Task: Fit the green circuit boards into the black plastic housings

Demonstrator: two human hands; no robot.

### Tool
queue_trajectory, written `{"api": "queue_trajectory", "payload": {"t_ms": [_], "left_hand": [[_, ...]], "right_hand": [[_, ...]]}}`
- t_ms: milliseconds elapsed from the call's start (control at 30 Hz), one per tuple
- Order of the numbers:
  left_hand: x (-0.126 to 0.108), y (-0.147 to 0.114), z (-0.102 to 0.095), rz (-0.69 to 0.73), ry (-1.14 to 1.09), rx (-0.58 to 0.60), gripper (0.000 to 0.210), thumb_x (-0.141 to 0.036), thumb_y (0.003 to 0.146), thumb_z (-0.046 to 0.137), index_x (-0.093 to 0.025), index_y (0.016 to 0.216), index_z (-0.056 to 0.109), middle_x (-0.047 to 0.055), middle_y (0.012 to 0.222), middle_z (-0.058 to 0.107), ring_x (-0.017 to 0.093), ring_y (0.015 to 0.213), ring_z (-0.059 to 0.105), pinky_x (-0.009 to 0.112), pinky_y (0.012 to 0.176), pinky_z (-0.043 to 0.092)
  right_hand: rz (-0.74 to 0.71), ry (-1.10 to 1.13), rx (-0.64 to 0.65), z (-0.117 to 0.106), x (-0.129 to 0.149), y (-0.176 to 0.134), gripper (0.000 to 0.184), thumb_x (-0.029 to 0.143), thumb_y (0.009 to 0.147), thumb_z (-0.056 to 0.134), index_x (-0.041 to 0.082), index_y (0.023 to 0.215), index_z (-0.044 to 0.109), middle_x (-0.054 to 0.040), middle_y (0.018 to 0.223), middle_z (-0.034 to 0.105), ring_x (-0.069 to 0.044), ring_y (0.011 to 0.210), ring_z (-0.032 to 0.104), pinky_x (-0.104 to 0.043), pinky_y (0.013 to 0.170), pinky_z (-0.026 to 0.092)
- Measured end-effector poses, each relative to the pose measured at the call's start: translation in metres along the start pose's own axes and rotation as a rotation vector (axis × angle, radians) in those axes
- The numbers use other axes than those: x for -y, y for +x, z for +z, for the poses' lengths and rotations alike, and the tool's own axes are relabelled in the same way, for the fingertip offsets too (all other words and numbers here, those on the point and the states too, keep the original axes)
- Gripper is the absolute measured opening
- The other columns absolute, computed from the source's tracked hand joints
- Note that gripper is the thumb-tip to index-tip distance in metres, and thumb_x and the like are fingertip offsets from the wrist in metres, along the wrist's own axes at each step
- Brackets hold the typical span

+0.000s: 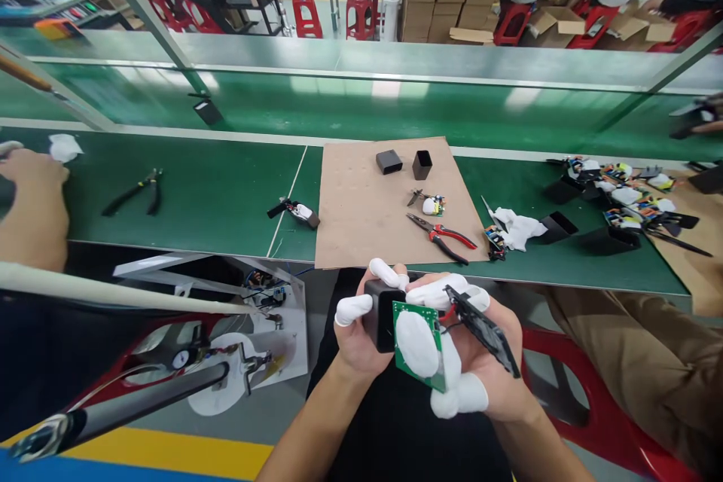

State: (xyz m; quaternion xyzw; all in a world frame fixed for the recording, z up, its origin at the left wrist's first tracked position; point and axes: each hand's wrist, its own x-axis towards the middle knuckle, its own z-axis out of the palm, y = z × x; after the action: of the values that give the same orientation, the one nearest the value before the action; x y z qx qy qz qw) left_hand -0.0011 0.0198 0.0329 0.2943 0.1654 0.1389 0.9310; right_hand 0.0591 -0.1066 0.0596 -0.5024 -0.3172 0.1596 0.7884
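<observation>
My left hand [361, 346], with white finger cots on its fingertips, is closed around a black plastic case [377, 316]. Its open end faces right. My right hand [497, 361], also in white finger cots, grips a green circuit board [402, 358] by its right side. A large white patch [416, 345] covers much of the board. A black end piece [486, 331] hangs from the board on short red and black wires. The board's left edge is at the mouth of the case; whether it touches the case I cannot tell. Both hands are above my lap, in front of the bench edge.
Red-handled pliers [443, 236], a small board [432, 203] and two black cases [389, 161] lie on brown cardboard [350, 203]. More boards [624, 196] are piled at right. Leftward are dark-handled pliers [135, 192], a co-worker's arm [34, 196] and a metal-frame machine [237, 361].
</observation>
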Motion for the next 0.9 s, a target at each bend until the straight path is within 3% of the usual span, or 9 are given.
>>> {"api": "queue_trajectory", "payload": {"t_ms": [200,433,633,900], "left_hand": [[-0.001,-0.002,0.006,-0.002,-0.074,0.019,0.031,-0.05,0.068,0.071,-0.025,0.082,0.058,0.003,0.089,0.053,0.024,0.079,0.054,0.046,0.086,0.053],[0.0,-0.003,0.007,-0.002,-0.113,0.048,0.033,-0.049,0.069,0.073,-0.024,0.084,0.057,0.001,0.084,0.049,0.021,0.077,0.052,0.038,0.079,0.05],[-0.001,-0.005,0.009,0.012,-0.032,0.033,0.035,-0.053,0.072,0.073,-0.025,0.087,0.059,0.002,0.087,0.053,0.027,0.09,0.065,0.046,0.089,0.057],[0.0,-0.005,0.008,0.002,-0.037,0.026,0.03,-0.051,0.072,0.073,-0.025,0.085,0.063,0.004,0.087,0.06,0.029,0.092,0.068,0.051,0.09,0.061]], "right_hand": [[-0.022,-0.073,0.025,-0.002,-0.005,-0.002,0.058,0.039,0.065,0.107,0.03,0.116,0.082,-0.01,0.112,0.083,-0.034,0.107,0.079,-0.054,0.1,0.066],[-0.071,-0.158,0.037,-0.001,-0.003,0.002,0.055,0.045,0.07,0.104,0.029,0.118,0.083,-0.0105,0.112,0.084,-0.032,0.106,0.079,-0.051,0.096,0.068],[-0.057,-0.189,0.039,-0.004,-0.006,0.001,0.054,0.036,0.064,0.108,0.027,0.11,0.082,-0.01,0.108,0.084,-0.032,0.102,0.079,-0.052,0.095,0.069],[-0.066,-0.213,0.016,-0.006,-0.013,-0.003,0.061,0.033,0.064,0.108,0.029,0.118,0.081,-0.0091,0.117,0.08,-0.031,0.108,0.078,-0.046,0.092,0.068]]}}
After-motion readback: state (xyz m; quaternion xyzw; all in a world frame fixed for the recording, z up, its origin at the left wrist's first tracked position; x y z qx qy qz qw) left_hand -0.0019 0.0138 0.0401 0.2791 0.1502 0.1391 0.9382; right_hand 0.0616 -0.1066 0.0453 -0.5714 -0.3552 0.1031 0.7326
